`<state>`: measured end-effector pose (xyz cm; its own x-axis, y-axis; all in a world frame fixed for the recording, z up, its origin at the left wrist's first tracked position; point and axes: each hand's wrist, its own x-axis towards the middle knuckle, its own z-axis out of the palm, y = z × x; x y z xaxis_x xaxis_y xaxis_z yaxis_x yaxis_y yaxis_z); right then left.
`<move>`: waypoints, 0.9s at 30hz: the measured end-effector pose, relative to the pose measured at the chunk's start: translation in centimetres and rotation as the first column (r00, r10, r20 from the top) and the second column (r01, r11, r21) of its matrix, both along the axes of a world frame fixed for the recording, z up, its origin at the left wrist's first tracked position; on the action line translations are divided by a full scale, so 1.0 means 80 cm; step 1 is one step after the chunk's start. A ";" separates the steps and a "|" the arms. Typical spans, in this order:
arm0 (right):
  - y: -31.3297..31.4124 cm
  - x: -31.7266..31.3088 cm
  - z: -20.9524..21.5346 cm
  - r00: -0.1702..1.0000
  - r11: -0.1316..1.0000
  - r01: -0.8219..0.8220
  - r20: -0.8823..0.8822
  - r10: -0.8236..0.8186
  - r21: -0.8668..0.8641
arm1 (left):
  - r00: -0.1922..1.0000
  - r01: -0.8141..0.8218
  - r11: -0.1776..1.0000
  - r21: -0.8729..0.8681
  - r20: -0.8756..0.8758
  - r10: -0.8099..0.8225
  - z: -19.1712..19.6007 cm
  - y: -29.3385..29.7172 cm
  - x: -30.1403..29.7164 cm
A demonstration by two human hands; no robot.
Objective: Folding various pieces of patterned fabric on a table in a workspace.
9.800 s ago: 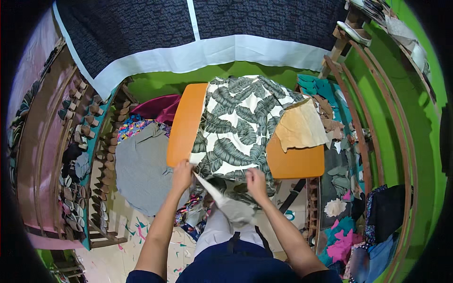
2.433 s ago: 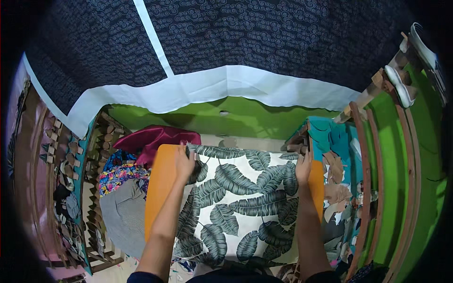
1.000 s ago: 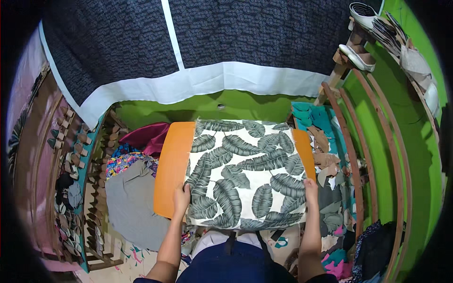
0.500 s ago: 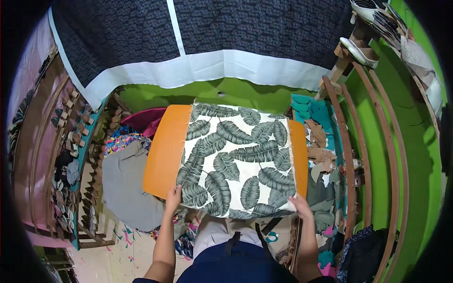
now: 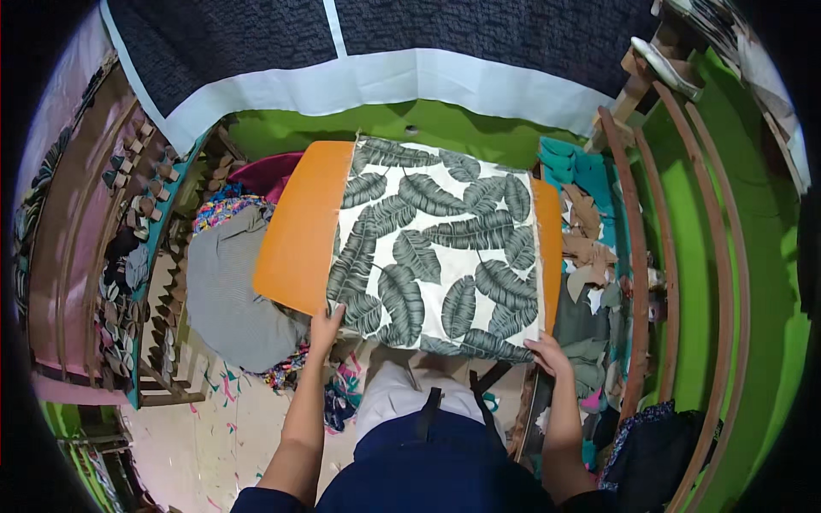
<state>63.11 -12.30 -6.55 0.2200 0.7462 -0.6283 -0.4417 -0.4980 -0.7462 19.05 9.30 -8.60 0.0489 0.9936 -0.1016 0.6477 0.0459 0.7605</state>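
A white cloth printed with dark grey-green leaves (image 5: 466,235) lies spread over an orange tabletop (image 5: 298,227), its side edges frayed. The tabletop shows at the left and in a narrow strip at the right. My left hand (image 5: 326,330) pinches the cloth at its near left corner. At the near right corner, my right hand (image 5: 550,354) holds the edge between thumb and fingers. The cloth's near edge hangs slightly over the table's front, and its surface looks mostly flat.
Grey fabric (image 5: 231,291) is heaped left of the table. Beyond it stands a rack of shoe forms (image 5: 137,256). Leather scraps (image 5: 590,248) and teal pieces (image 5: 569,167) lie on the right. Wooden rails (image 5: 633,274) rise beside them. Small offcuts litter the floor (image 5: 209,445).
The whole scene sits higher in the picture, as the head view has shifted. Both hands still hold the cloth's near corners, and the cloth lies much as before on the tabletop.
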 end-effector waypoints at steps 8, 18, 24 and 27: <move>-0.024 0.007 0.049 0.980 0.977 0.165 -0.131 -0.147 0.137 | 0.944 -0.027 0.998 -0.056 0.327 0.044 0.079 -0.026 0.018; 0.037 0.047 -0.038 0.550 0.994 0.094 0.835 -0.007 -0.053 | 0.993 -0.030 0.937 -0.348 0.097 0.067 0.036 0.007 0.020; 0.097 0.031 -0.049 0.515 0.976 0.209 0.856 -0.052 -0.067 | 0.820 0.045 0.896 -0.441 0.529 0.219 0.024 0.034 0.045; 0.091 0.042 -0.047 0.531 0.969 0.247 0.835 -0.142 0.008 | 0.645 0.157 0.751 -0.641 0.643 0.414 0.067 0.039 0.083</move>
<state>66.49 -5.03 -10.31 0.8106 0.5645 -0.1557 0.2471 -0.5709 -0.7829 25.66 12.43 -3.23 0.2636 0.7143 -0.6483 -0.1437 0.6936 0.7058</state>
